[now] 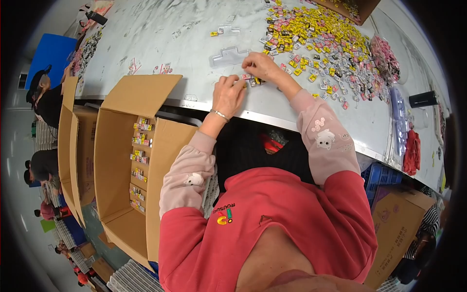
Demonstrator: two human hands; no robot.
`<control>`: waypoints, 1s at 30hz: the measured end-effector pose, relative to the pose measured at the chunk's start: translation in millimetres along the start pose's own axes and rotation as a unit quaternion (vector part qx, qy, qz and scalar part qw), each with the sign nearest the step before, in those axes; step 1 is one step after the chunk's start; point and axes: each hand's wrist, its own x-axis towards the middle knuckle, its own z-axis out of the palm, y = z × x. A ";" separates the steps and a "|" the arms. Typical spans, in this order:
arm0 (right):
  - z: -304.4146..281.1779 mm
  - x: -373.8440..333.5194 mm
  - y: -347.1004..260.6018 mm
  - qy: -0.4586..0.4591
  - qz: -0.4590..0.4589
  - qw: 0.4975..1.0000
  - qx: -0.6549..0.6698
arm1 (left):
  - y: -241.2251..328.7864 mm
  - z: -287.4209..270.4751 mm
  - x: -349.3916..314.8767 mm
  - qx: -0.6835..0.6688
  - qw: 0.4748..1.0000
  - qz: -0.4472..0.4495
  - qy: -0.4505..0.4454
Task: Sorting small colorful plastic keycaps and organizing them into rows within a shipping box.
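Note:
My left hand (227,95), with a bracelet at the wrist, rests at the table's near edge. Its fingers are curled, and their tips touch a small cluster of tiny coloured pieces (254,82). Just beyond, my right hand (261,66) bends over the same cluster with its fingers drawn together in a pinch. Whatever is between those fingertips is hidden. A clear plastic tray (226,57) with a stepped outline lies past my hands. A second clear tray (230,30) sits farther off, with a yellow piece (213,34) beside it.
A large heap of small yellow, pink, white and black pieces (311,36) spreads over the right of the table. An open cardboard box (114,170) with packed sets stands at my left. A black bottle (422,99) and a red cloth (411,152) lie far right. Other people work at left.

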 end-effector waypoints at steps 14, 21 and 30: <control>8.1 -2.0 -3.9 -0.062 -0.050 0.992 -0.096 | 5.8 7.4 -8.2 -0.028 0.999 0.012 -0.033; 11.7 -26.8 -17.7 -0.011 0.095 0.990 0.107 | -1.9 11.0 -11.8 -0.068 0.998 0.012 -0.005; 3.3 -40.9 9.1 0.129 0.026 0.989 0.063 | 2.7 9.1 -9.7 -0.068 0.998 0.007 -0.003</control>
